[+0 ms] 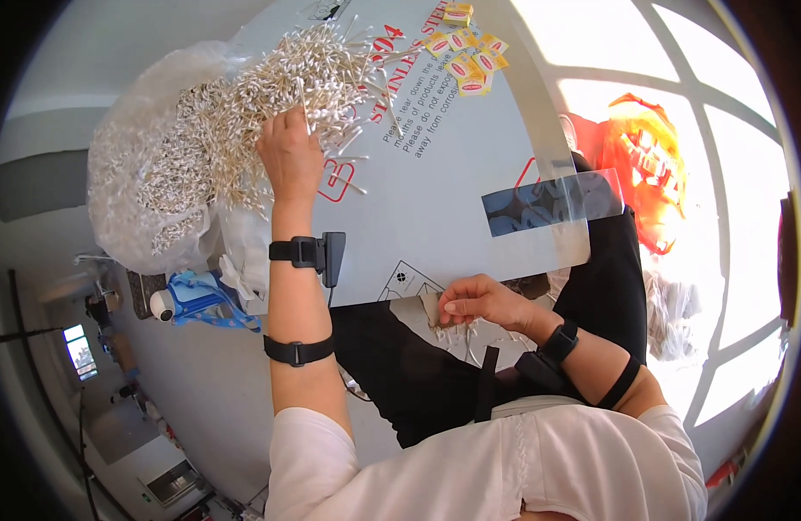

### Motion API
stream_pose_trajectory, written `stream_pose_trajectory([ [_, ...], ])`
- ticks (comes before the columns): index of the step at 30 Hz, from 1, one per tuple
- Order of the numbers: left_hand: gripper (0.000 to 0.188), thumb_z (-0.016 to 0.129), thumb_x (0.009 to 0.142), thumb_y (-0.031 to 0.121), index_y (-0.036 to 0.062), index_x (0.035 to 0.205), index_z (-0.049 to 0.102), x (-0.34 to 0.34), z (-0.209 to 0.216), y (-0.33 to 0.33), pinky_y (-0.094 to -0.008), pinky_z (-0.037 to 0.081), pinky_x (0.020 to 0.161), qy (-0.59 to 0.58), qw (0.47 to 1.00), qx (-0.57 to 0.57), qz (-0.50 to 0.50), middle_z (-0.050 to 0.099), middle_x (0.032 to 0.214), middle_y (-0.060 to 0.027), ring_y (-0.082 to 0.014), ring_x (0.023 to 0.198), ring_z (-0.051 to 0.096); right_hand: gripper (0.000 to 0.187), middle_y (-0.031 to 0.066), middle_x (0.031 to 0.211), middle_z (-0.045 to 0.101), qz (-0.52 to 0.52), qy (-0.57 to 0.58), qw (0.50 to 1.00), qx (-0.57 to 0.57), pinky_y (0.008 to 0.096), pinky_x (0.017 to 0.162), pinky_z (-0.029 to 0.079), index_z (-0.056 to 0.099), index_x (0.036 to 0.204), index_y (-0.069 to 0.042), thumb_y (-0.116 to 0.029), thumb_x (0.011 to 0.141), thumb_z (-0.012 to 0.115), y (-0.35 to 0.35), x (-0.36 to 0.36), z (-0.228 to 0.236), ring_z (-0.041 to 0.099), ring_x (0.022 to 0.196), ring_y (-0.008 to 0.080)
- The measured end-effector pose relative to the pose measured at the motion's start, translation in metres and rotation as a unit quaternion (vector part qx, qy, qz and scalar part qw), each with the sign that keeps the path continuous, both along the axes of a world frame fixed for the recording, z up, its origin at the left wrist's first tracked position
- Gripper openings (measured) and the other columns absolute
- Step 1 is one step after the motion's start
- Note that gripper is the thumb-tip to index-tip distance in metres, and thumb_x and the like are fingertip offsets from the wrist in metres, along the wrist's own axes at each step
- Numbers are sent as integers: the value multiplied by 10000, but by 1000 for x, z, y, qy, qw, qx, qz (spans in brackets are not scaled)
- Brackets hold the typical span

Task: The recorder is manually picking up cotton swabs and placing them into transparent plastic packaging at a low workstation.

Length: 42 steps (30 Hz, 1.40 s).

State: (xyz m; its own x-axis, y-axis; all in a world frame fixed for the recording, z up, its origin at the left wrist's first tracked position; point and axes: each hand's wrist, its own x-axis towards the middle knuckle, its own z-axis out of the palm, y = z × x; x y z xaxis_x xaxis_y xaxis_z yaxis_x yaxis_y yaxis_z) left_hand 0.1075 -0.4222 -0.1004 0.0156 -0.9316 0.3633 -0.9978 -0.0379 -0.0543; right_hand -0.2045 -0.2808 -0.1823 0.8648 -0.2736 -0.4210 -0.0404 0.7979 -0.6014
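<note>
A large heap of cotton swabs [318, 65] lies at the far left of the table. My left hand [292, 156] reaches into its near edge, fingers bent and drawn together on some swabs. The fingertips are partly hidden among the sticks. More swabs sit inside a clear plastic bag [114, 148] left of the heap. Over the table's near edge is my right hand [483, 301], its fingers curled in and closed. Whatever it may hold is hidden. Beside those fingers shows a small beige piece [431, 308], with loose swabs below it.
Several small yellow packets [463, 62] lie at the table's far side. A dark, see-through film strip [539, 205] overhangs the right edge of the printed table sheet [418, 208]. An orange plastic bag [643, 165] stands on the right. A blue patterned bag [201, 295] is at the left.
</note>
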Motion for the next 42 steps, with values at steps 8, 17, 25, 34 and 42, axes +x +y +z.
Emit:
stream_pose_trajectory([
  [8, 544, 763, 707, 62, 57, 1213, 565, -89, -52, 55, -507, 379, 956, 77, 995, 70, -8, 591, 1170, -103, -307, 1173, 512, 148, -3, 832, 671, -29, 41, 995, -90, 206, 632, 457, 662, 971, -32, -175, 950, 629, -7, -3, 15, 567, 709, 58],
  [17, 713, 768, 758, 124, 29, 1381, 434, -123, -84, 132, -561, 284, 1090, 206, 978, -5, 17, 379, 1452, -200, -416, 1348, 346, 215, 62, 946, 641, -241, 219, 830, -453, 273, 703, 502, 619, 1026, 12, -78, 853, 711, -67, -4, 36, 608, 797, 150],
  [25, 596, 755, 791, 168, 18, 1310, 503, -121, -73, 102, -547, 312, 1052, 192, 977, -92, -4, 443, 1400, -188, -397, 1311, 385, 569, 178, 1303, 543, -279, 273, 626, -675, 479, 981, 409, 602, 1219, -57, -309, 741, 779, -141, 58, 26, 483, 1210, 384],
  [34, 315, 743, 705, 40, 80, 1001, 642, -124, -80, 95, -507, 320, 1029, 200, 978, -48, 23, 550, 1216, -89, -339, 1245, 447, 308, 69, 953, 683, -172, 281, 596, -733, 435, 883, 469, 702, 1061, -104, -191, 765, 718, -175, 74, 5, 593, 963, 315],
  [42, 228, 662, 750, -7, 92, 956, 653, -124, -93, 114, -500, 340, 1015, 227, 969, -95, 29, 573, 1153, -96, -349, 1212, 479, 161, 100, 827, 683, -200, 257, 571, -754, 390, 755, 512, 689, 940, -78, -131, 789, 667, -179, 57, 1, 627, 833, 293],
])
